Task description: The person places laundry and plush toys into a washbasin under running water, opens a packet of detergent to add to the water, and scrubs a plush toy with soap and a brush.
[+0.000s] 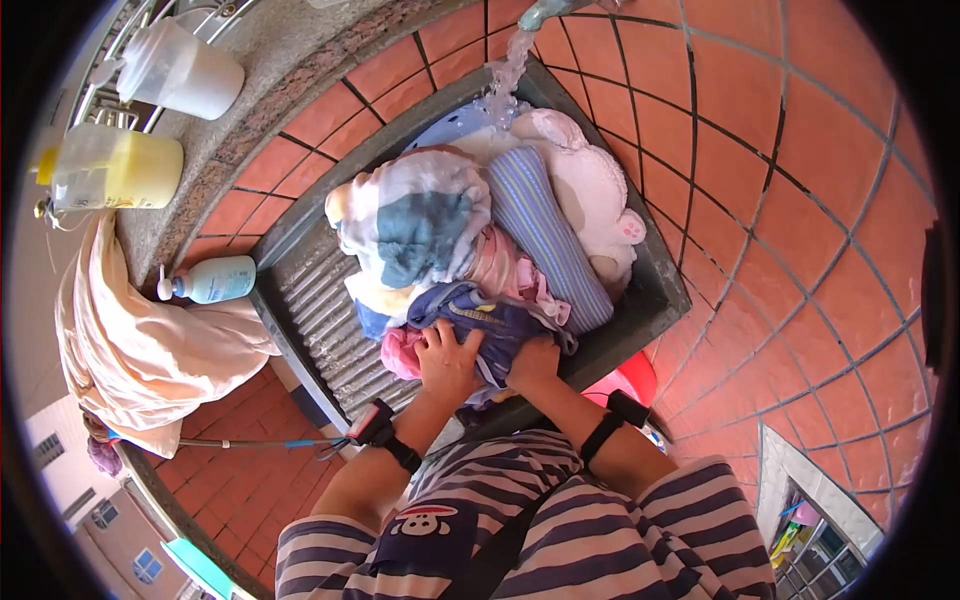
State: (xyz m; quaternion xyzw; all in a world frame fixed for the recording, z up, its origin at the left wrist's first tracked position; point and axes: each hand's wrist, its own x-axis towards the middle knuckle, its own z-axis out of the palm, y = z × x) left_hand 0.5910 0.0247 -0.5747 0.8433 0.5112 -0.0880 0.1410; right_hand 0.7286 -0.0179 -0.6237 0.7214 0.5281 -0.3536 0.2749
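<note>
A dark blue garment with a yellowish zip-like strip lies bunched at the near side of a grey washing sink. My left hand grips its near edge, thumb and fingers bent over the cloth, close to a pink cloth. On the right, my right hand is closed on the same garment, its fingertips hidden in the folds. Beyond my hands are a white and teal cloth, a blue striped rolled cloth and a pale pink fluffy piece.
Water runs from a tap into the sink's far corner. Left of the sink stand a light blue pump bottle and a draped cream cloth. Containers sit on the stone ledge. Red tiled wall rises on the right.
</note>
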